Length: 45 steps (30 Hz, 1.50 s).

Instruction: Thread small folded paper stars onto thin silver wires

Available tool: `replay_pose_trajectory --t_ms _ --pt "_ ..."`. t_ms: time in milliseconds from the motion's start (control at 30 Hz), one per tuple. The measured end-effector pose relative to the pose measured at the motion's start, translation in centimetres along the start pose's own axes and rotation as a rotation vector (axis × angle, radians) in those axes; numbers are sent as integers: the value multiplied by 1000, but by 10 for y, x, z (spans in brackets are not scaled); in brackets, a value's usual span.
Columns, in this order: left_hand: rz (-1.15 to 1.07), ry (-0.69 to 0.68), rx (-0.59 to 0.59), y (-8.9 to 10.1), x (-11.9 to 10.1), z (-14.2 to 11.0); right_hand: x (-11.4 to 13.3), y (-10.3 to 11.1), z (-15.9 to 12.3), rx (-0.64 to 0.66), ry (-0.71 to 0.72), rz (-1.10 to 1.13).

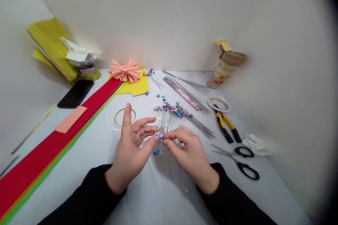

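One bead [160,135], between left fingers [153,143], right fingers [169,143]

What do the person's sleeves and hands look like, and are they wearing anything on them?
The left sleeve and right sleeve are long, black and plain, reaching the wrists, with no markings showing. The left hand and right hand wear no gloves. A metal ring sits on one left-hand finger; no ring shows on the right hand.
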<state>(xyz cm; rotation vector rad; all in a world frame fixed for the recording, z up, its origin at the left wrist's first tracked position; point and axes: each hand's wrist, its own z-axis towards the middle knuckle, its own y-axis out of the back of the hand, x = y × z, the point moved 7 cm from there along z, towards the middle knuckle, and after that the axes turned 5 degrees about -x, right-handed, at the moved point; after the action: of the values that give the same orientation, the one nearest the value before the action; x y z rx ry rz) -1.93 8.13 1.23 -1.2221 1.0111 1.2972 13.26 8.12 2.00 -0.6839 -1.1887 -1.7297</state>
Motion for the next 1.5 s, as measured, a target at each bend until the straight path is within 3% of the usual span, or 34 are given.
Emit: replay_pose_trajectory --t_ms 900,1067,1167,1233,1300,1400,1500 --pt "-22 119 -26 -6 10 -2 18 -1 -2 -19 218 -174" --pt "-6 60 -103 3 3 6 17 6 -1 -54 223 -48" --pt "10 43 -115 8 1 12 8 25 0 -199 154 46" --pt "10 40 -112 10 2 15 -6 39 1 -320 34 60" --pt "3 43 -111 11 4 16 -19 48 2 -363 -92 100" --pt "-1 51 -108 11 8 17 -30 47 6 -263 -194 165" --pt "-5 52 -110 12 11 17 -24 31 11 -30 -97 -14"
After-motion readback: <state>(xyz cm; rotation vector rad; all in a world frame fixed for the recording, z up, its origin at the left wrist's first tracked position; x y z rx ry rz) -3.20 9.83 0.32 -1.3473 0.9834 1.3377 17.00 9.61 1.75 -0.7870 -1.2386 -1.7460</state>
